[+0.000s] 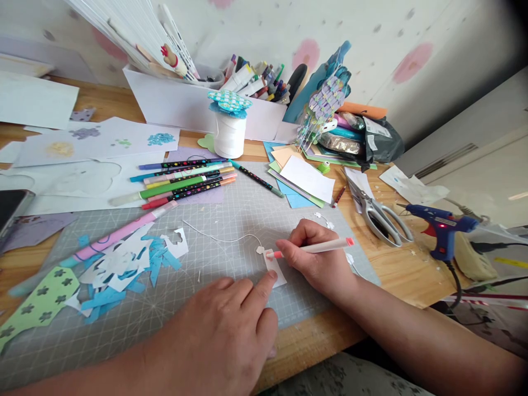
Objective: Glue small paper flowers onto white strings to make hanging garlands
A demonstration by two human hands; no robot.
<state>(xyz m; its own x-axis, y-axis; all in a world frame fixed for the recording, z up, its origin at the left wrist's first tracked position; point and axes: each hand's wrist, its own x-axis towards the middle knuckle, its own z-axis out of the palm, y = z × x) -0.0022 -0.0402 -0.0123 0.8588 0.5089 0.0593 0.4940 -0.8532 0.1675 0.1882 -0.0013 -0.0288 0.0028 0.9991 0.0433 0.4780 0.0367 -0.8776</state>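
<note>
My right hand is closed round a felt-tip pen with a whitish barrel and a coral-red end. The pen's tip touches the upper part of a small white paper strip, where a pinkish mark shows. On the lower part of that strip presses the outstretched index finger of my left hand; its other fingers are bent and hold nothing visible. Just above the strip lies a tiny white paper flower, at the end of a thin white string that curves left over the grey cutting mat.
White and blue paper scraps lie left, beside a punched green sheet. Behind are several markers and a white thread spool. Scissors and a blue glue gun with a lit red light and cable stand right.
</note>
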